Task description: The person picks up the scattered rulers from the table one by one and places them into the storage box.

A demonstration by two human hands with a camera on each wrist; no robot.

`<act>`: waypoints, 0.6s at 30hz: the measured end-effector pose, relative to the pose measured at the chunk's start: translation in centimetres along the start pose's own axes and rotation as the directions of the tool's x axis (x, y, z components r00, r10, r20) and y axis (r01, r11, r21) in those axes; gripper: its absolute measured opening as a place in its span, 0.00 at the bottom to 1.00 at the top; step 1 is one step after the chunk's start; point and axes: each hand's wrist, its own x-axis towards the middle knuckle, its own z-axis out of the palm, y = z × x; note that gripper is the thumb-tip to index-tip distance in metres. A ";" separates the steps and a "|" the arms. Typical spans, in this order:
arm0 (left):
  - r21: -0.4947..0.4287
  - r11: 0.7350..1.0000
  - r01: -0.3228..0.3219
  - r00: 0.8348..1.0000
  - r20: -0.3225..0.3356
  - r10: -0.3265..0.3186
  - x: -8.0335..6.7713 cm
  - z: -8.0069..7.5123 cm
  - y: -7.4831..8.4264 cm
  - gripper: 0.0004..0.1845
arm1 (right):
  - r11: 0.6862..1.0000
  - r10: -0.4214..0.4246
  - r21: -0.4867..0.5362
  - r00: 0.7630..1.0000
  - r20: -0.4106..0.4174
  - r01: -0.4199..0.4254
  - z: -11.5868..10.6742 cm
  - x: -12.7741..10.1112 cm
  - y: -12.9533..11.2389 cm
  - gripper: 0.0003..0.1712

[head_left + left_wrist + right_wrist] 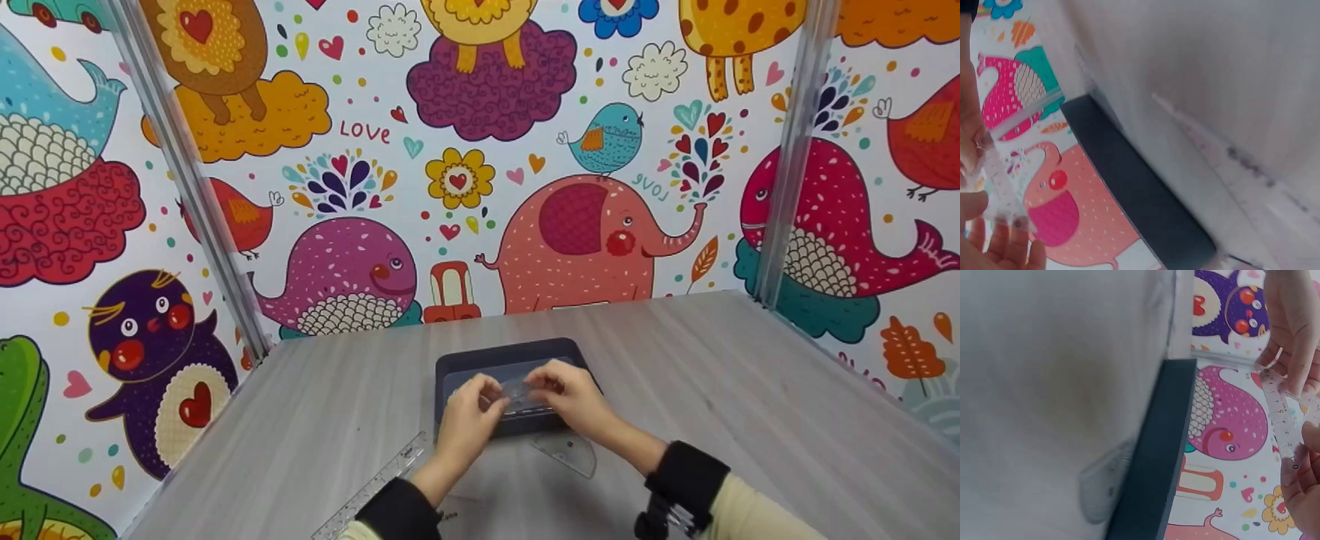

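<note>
Both hands hold a clear plastic set square (1282,419) between them, over the dark grey tray (511,349). My left hand (466,420) pinches one end with thumb and fingers; my right hand (574,394) pinches the other. Printed numbers and scale marks run along its edge in the right wrist view. In the head view the set square (517,405) is faint against the tray. A clear ruler (375,480) lies on the table beside my left forearm. What looks like a clear protractor (574,454) lies in front of the tray, below my right hand.
The grey wood-grain table (675,360) meets walls printed with cartoon animals (585,247). Metal posts (795,150) stand at the back corners. Black bands (686,480) wrap both wrists.
</note>
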 end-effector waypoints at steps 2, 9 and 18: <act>-0.046 0.998 0.032 0.999 -0.035 -0.034 1.0 0.3 -0.5 0.06 | 0.996 0.082 0.023 0.996 -0.020 -0.081 0.3 1.1 0.5 0.06; -0.130 0.972 0.197 0.966 -0.140 -0.215 4.0 2.3 -2.2 0.08 | 0.852 0.476 0.262 0.879 -0.027 -0.454 2.6 4.4 5.2 0.09; -0.069 0.889 0.452 0.889 -0.044 -0.456 4.8 4.5 -4.2 0.17 | 0.507 0.791 0.519 0.611 0.038 -0.688 4.9 5.4 9.4 0.22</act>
